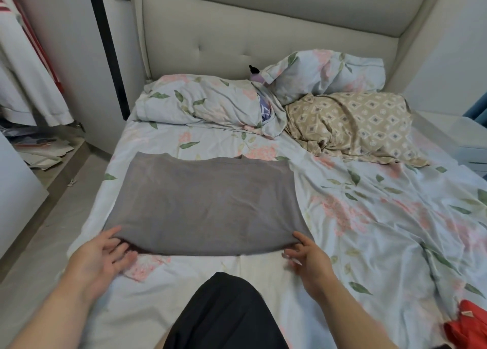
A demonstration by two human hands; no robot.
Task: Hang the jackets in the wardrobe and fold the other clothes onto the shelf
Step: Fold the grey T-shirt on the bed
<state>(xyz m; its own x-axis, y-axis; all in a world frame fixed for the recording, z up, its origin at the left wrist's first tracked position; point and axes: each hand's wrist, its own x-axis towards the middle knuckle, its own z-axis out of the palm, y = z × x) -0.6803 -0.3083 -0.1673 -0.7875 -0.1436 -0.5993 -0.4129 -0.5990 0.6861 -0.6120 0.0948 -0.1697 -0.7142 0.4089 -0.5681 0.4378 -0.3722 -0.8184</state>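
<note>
A: What's cut off or unclear, L to R?

B: Far L, the wardrobe [71,58] is clipped by the frame edge, and only part of a hanging white garment [31,85] is seen. The papers [39,151] on its floor are too blurred to be read. At mid-bottom a black cloth [224,317] is cut by the lower edge; what it is can't be told. Btwn one floral pillow [200,103] and a second floral pillow [324,74], a small dark object [253,69] is half hidden. A beige patterned pillow [353,122] is seen whole, just R of them. At bottom R a red garment [469,327] is cropped by the corner.

A: And the task item?

B: The grey garment [205,203] is spread flat on the bed [369,217], L of centre. Its near hem is slightly raised, w/ shadow seen under it.

A: Hands?

B: The left hand [105,253] is turned palm-inward, w/ the thumb laid at the near-L corner. Its fingers [126,253] are spread apart, nearly straight, beside the hem. The right hand [308,253] is placed thumb-side at the near-R corner; its fingers are motion-blurred and apart. Whether either corner is pinched can't be told. Both forearms are cut by the lower edge.
</note>
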